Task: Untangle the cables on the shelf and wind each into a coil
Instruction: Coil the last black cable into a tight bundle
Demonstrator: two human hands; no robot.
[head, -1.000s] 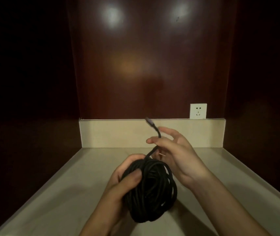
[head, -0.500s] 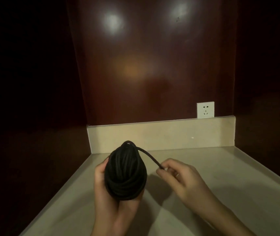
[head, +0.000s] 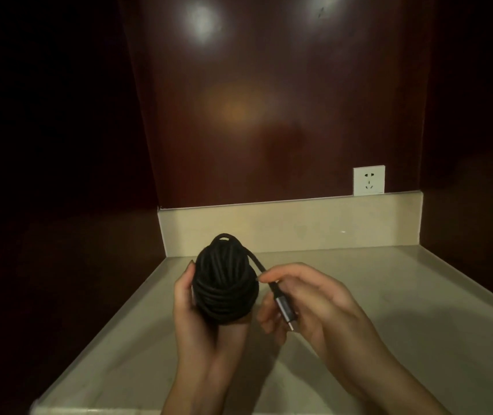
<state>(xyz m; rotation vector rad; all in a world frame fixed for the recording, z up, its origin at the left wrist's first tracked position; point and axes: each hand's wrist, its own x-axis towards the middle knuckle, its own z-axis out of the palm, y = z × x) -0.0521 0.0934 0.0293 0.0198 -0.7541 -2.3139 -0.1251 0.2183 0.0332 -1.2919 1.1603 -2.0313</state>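
Observation:
A black cable wound into a thick coil (head: 224, 283) stands upright in my left hand (head: 200, 319), whose fingers and thumb wrap round its lower half above the beige shelf (head: 403, 310). The cable's free end runs from the top of the coil down to the right. My right hand (head: 311, 298) pinches that end just above its grey metal plug (head: 284, 308), which points down toward me. No other cable is visible on the shelf.
The shelf sits in a dark red wooden alcove with side walls close on left and right. A low beige upstand (head: 293, 226) runs along the back. A white wall socket (head: 369, 180) sits above it at the right.
My left hand turned the coil upright and lifted it. My right hand slid along the free end from high above the coil down to its right, now holding near the plug.

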